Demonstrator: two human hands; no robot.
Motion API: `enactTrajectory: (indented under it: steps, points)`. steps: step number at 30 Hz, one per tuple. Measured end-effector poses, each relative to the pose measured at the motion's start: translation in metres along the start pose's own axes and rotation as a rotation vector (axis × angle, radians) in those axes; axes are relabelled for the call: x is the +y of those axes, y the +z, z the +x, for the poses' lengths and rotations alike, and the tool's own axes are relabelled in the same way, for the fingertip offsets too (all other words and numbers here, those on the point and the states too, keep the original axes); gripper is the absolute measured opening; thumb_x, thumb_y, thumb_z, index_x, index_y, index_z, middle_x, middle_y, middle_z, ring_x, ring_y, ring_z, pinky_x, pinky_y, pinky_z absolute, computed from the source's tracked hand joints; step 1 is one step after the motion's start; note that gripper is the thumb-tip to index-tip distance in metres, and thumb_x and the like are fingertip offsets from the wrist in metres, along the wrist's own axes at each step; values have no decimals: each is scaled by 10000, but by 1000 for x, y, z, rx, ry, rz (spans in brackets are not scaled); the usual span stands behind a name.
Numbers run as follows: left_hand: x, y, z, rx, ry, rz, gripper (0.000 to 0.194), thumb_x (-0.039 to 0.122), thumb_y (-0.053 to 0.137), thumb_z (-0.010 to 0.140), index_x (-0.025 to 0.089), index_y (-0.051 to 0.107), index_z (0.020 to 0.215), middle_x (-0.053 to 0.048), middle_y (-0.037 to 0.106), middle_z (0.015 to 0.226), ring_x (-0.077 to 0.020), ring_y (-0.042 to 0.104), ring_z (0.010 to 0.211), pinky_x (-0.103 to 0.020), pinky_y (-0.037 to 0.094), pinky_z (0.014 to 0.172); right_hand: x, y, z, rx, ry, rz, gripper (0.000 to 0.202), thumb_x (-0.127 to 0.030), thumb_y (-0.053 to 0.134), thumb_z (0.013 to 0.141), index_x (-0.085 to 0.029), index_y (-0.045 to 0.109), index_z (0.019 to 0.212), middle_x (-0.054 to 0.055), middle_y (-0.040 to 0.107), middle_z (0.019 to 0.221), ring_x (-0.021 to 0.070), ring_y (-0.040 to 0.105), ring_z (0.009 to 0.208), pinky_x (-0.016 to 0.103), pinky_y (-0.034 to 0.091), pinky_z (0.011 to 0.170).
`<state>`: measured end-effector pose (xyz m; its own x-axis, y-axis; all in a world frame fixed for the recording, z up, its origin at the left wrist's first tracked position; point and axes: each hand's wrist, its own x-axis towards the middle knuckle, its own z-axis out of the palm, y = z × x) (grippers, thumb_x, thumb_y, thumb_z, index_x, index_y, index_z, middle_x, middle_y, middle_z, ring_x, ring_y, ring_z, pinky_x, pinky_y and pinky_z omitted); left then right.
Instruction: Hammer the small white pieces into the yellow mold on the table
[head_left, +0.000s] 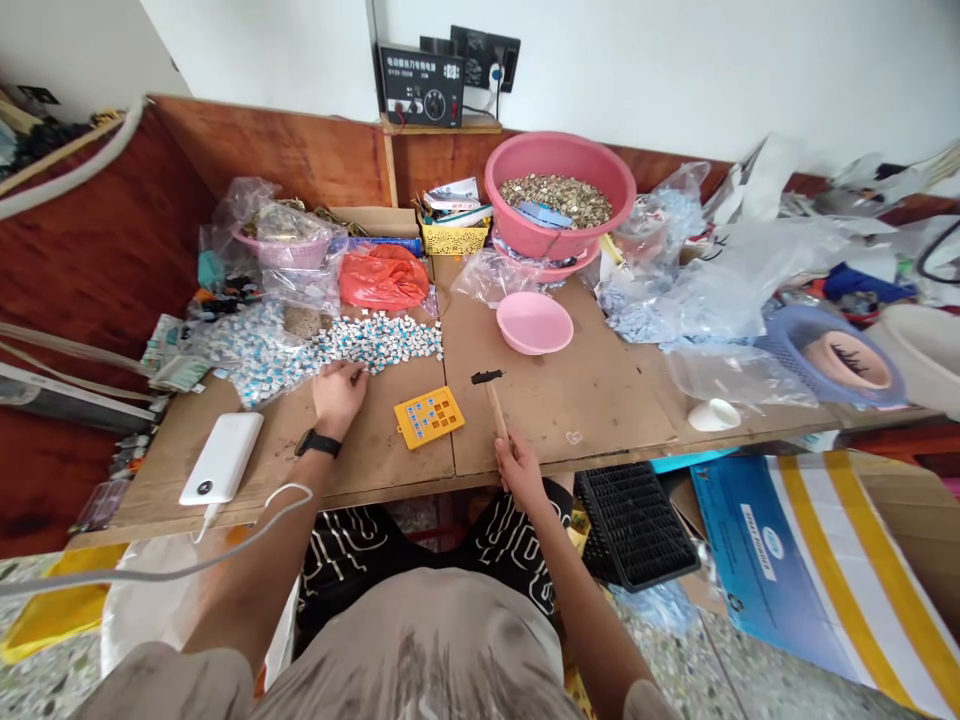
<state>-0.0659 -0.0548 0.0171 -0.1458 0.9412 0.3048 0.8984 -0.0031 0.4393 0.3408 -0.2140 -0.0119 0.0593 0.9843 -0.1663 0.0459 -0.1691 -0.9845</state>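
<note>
My left hand (339,398), with a dark watch on its wrist, rests at the front edge of a heap of small white and blue pieces (375,340). Its fingers are curled, and anything between them is too small to make out. In my right hand (517,468) is the wooden handle of a small tool (495,405) with a black head, pointing away from me. Between the hands lies a yellow tray (430,417) with square slots, several holding white and blue pieces. Beyond the tool sits a pink bowl (535,323).
A white power bank (222,458) with a cable lies at the left. Large pink basins (559,190) with metal parts, a red bag (384,277) and a yellow basket (454,238) stand behind. Plastic bags and a small white cup (714,415) are at the right.
</note>
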Motion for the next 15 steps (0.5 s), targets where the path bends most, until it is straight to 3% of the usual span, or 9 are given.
enactTrajectory:
  steps: [5, 10, 15]
  points:
    - [0, 3, -1, 25, -4, 2, 253, 354, 616, 997, 221, 812, 1089, -174, 795, 1217, -389, 668, 1207, -548, 513, 1149, -3, 2, -1, 11, -3, 36, 598, -755, 697, 1064, -226, 688, 1343, -95, 492, 657, 113, 400, 444, 213, 375, 349]
    - [15, -2, -30, -12, 28, -177, 259, 333, 623, 1015, 226, 769, 1201, -125, 829, 1173, -329, 747, 1101, -473, 582, 1092, -6, 2, -2, 21, 7, 27, 606, -760, 694, 1060, -224, 695, 1344, -89, 510, 666, 111, 403, 435, 219, 373, 345]
    - [28, -7, -61, 13, 116, -324, 391, 373, 529, 1103, 236, 801, 1349, -137, 833, 1276, -330, 776, 1188, -500, 599, 1159, -5, 1, -2, 22, 3, 4, 568, -750, 680, 1072, -225, 697, 1290, -89, 515, 663, 106, 401, 422, 221, 383, 349]
